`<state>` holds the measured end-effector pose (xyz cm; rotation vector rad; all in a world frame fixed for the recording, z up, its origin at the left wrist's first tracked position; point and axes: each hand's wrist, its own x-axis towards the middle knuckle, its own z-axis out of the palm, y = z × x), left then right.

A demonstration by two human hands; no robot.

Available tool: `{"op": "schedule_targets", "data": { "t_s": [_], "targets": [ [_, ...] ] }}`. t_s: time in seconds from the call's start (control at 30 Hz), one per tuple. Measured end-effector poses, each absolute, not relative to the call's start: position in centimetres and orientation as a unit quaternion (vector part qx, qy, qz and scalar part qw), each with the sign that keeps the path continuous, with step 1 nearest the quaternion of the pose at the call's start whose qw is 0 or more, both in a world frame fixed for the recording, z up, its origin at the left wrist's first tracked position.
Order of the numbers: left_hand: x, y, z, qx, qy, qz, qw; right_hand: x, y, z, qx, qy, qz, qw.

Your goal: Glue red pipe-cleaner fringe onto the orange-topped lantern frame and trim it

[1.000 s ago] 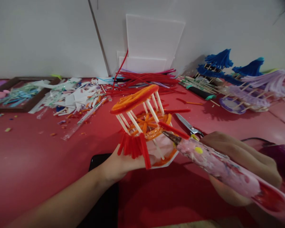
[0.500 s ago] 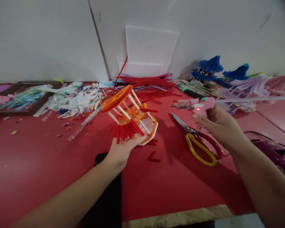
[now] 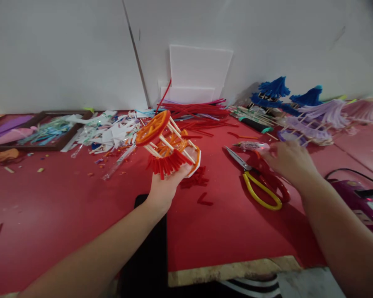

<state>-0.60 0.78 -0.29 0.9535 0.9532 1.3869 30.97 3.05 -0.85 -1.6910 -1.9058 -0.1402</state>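
My left hand [image 3: 168, 188] is wrapped round the lower side of a small craft frame [image 3: 170, 142], which is tilted. The frame has an orange ring top, pale sticks, an octagonal base and a fringe of short red pieces. At the right, my right hand [image 3: 290, 163] is at the rear end of a pinkish glue gun [image 3: 251, 145] lying on the table; its fingers are partly hidden and blurred. Scissors [image 3: 261, 190] with yellow and red handles lie just left of that hand. Short red pieces [image 3: 195, 179] lie beneath the frame.
Blue [image 3: 275, 87] and lilac [image 3: 325, 116] craft roofs stand at the back right. Red pipe cleaners [image 3: 195, 109] lie by the wall. Scraps [image 3: 115, 132] and a brown tray [image 3: 60, 142] are at the left. A purple device [image 3: 357, 198] sits at the right; a black phone-like object [image 3: 149, 248] lies in front.
The glue gun, raised in my right hand before, is now down on the table. The craft frame is still in my left hand, turned slightly. The view has shifted a little.
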Motion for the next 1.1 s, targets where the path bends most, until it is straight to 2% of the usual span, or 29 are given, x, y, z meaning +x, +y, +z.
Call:
{"op": "schedule_targets", "data": {
  "t_s": [0.1,0.27,0.43,0.57,0.73,0.77,0.87,0.97,1.1],
  "targets": [
    [-0.6,0.8,-0.6,0.416,0.409,0.605,0.543,27.2,1.4,1.1,-0.596,-0.750,-0.059,0.278],
    [-0.8,1.0,-0.8,0.432,0.428,0.620,0.496,19.2,-0.9,3.0,-0.366,-0.914,0.127,0.118],
    [-1.0,1.0,-0.8,0.452,0.429,0.613,0.486,16.8,-0.5,1.9,-0.333,-0.917,0.201,0.091],
    [-1.0,1.0,-0.8,0.470,0.428,0.607,0.477,17.0,-0.3,1.4,-0.356,-0.895,0.224,0.150],
    [-1.0,0.8,-0.6,0.486,0.448,0.582,0.473,16.5,-1.5,1.8,-0.415,-0.818,0.236,0.321],
    [-1.0,0.7,-0.4,0.490,0.450,0.575,0.475,16.3,-1.8,1.9,-0.422,-0.785,0.267,0.365],
    [-0.9,0.4,0.0,0.529,0.453,0.541,0.472,15.8,-2.6,1.7,-0.415,-0.605,0.471,0.490],
    [-0.9,0.2,0.3,0.555,0.451,0.520,0.467,15.6,-3.0,1.4,-0.401,-0.468,0.593,0.517],
    [-0.8,0.1,0.5,0.549,0.458,0.497,0.492,15.7,-3.0,1.2,-0.402,-0.414,0.643,0.504]
  ]
}}
